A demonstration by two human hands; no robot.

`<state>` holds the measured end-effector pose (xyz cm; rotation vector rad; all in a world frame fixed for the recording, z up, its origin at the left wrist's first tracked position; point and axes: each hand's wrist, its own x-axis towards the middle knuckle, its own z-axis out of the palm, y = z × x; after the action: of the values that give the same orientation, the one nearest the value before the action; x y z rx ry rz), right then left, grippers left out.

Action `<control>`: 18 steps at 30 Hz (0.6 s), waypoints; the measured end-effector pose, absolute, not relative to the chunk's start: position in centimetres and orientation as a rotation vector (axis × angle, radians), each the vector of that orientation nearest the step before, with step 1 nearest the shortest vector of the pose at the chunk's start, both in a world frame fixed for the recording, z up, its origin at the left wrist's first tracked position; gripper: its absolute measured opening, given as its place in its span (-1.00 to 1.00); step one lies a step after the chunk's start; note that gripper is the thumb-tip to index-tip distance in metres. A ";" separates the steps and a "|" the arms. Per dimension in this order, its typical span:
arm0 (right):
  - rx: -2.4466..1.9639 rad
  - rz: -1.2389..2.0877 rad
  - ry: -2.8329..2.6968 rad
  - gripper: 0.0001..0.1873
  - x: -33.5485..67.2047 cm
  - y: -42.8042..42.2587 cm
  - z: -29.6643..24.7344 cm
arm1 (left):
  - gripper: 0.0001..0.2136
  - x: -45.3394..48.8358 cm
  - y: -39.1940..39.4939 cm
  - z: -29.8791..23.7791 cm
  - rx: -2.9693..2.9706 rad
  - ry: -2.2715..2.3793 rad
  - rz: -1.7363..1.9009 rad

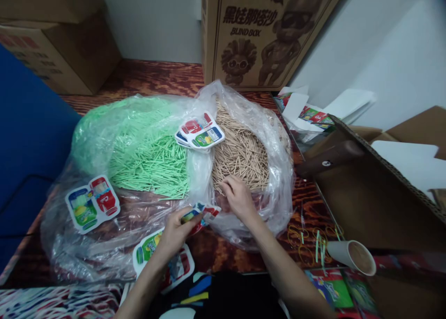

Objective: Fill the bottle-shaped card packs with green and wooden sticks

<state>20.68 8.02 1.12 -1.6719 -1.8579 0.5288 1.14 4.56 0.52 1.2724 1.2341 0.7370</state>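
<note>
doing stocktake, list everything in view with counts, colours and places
table: one, brown, beneath
bags: two, clear, centre
sticks: many, green and tan, mostly bagged
cards: several, multicoloured, on and before bags
boxes: several, brown, back and right
tube: one, dark, right
cup: one, white, lower right
rubber bands: several, yellow, beside cup
packs: several, multicoloured, lower right
panel: one, blue, left
striped pile: one, multicoloured, lower left
left hand: one, bare, holding card
right hand: one, bare, by tan sticks

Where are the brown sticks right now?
In the head view, the brown sticks lie just right of centre in an open clear plastic bag, beside the green sticks, with the right hand at their near edge.
</note>
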 end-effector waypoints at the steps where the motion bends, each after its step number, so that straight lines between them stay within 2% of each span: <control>1: -1.792 0.399 -1.935 -0.79 21.1 8.9 0.8 | -0.82 1.3 4.7 0.5 1.299 1.188 0.700; 3: -1.982 0.161 -2.095 -0.88 21.4 10.4 0.2 | -0.82 1.9 5.1 0.3 1.329 1.097 0.658; 6: -2.079 -0.009 -2.274 -0.80 20.7 12.0 -0.1 | -0.77 2.5 5.6 -0.3 1.267 1.078 0.667; 9: -2.043 -0.059 -2.391 -0.75 19.8 13.0 -0.2 | -0.72 2.4 5.8 -0.9 1.179 1.083 0.669; 18: -2.041 -0.026 -2.485 -0.69 19.9 14.4 -0.9 | -0.74 1.8 5.4 -0.9 1.133 1.101 0.693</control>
<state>19.85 14.37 -0.94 -2.0406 -2.4852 -0.0256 1.75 5.40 -0.95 1.1330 1.1015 0.6930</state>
